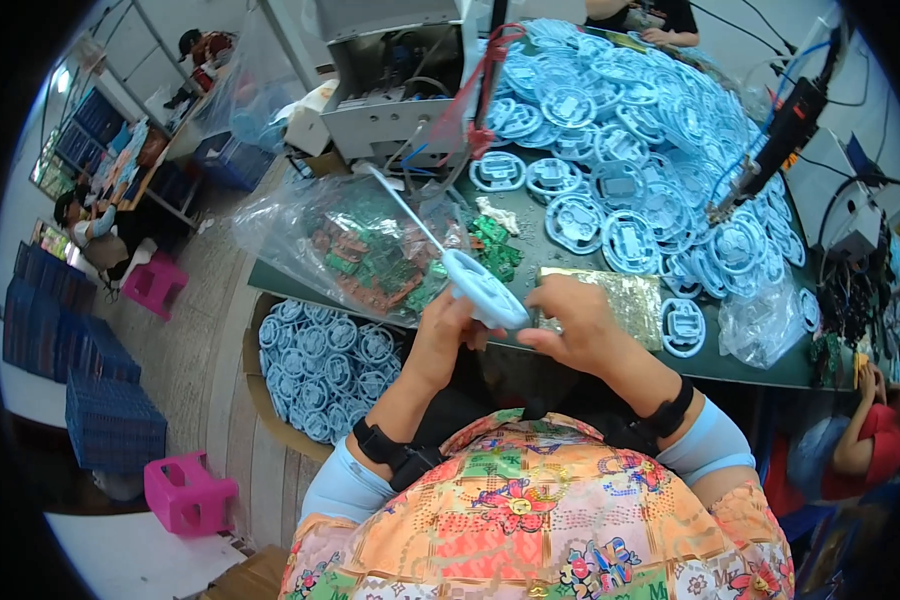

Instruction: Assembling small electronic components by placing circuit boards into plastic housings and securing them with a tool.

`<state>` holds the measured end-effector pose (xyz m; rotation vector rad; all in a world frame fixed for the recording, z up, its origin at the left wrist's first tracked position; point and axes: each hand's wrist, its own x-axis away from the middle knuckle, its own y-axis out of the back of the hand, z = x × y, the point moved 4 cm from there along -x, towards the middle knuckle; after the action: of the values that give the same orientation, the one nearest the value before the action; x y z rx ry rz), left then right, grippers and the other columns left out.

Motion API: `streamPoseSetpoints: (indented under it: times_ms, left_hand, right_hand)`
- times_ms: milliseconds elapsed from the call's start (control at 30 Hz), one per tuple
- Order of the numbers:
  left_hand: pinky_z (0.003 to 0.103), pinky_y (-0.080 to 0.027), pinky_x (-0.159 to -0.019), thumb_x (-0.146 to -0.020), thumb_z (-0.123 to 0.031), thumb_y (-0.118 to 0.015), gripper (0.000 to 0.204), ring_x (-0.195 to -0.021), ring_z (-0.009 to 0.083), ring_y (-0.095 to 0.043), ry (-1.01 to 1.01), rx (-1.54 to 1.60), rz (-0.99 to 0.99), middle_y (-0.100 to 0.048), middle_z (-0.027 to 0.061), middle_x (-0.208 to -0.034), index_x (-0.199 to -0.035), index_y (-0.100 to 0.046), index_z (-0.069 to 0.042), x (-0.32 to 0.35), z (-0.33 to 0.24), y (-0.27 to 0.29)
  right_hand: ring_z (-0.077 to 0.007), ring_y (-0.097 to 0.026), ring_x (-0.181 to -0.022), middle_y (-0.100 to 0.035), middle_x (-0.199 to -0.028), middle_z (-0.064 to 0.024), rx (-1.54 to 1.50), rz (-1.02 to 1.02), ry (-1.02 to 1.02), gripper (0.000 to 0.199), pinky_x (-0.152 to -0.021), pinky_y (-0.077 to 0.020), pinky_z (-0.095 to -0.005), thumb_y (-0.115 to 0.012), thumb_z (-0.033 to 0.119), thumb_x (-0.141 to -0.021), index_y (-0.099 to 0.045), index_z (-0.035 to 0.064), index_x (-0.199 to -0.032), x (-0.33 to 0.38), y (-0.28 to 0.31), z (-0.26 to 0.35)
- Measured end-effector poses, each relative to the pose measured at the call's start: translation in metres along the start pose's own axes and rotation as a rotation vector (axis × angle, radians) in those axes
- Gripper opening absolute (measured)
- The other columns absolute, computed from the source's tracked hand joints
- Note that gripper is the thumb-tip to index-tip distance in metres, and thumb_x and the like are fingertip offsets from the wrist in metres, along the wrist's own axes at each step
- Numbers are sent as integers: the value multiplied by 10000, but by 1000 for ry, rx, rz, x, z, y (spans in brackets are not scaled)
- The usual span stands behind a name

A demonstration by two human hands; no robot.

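Note:
My left hand grips a light-blue round plastic part, tilted almost edge-on above the table's near edge. From the far end of that part a thin white strip runs up and away; I cannot tell whether the two are joined. Just right of the part is my right hand, thumb and forefinger apart, with nothing visible between them. Beneath the right hand lies a gold-silver flat pad. Another light-blue part lies flat beside the pad.
A large heap of light-blue parts covers the table's far right. Left of it are a clear bag of red and green pieces and a grey machine. A box of blue parts stands below left. A black tool hangs right.

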<state>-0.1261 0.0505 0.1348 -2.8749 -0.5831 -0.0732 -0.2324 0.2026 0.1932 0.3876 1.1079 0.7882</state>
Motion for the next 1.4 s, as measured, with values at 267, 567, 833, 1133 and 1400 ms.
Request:
streamPoseSetpoints:
  times_ms: [267,567,833,1133,1400]
  left_hand:
    - [321,-450,-485,-763,-901,-395,1023,-777,335,-677,-37,727,268,-691,254,-905,-1270,-593,-35,24,-2,41]
    - [456,-570,-757,-855,-536,-651,664,-865,364,-684,-334,671,157,-690,184,-974,-1315,-552,-67,63,-52,93]
    - [245,-427,-495,-923,-584,-595,665,-580,151,-574,121,440,-581,-691,147,-880,-1249,-533,-7,135,88,262]
    - [239,-403,-500,-991,-311,-607,382,-542,93,-502,181,150,-848,-688,139,-848,-1151,-573,35,136,108,266]
    - [260,-549,-697,-943,-70,-616,129,-806,142,-690,89,-122,-131,-722,130,-964,-1031,-662,12,55,21,103]
  right_hand:
    - [-233,-579,-589,-590,-743,-98,-78,26,-242,236,-550,-457,-352,-744,220,-867,-634,19,-922,24,-7,-25]
    - [-242,-558,-562,-582,-724,-96,11,-94,-383,195,-541,-446,-361,-723,198,-885,-628,28,-901,40,-11,-66]
    - [-300,-625,-811,-599,-920,-111,344,-129,-473,235,-687,-503,-403,-710,128,-839,-586,53,-1024,37,-25,-152]
    - [-350,-542,-1183,-584,-1214,-147,823,86,-336,494,-905,-497,-431,-789,204,-740,-591,52,-1166,-44,-53,-217]
    - [-430,-644,-767,-663,-816,-220,557,-176,-448,236,-700,-516,-531,-547,259,-947,-613,33,-964,-70,-12,-252]
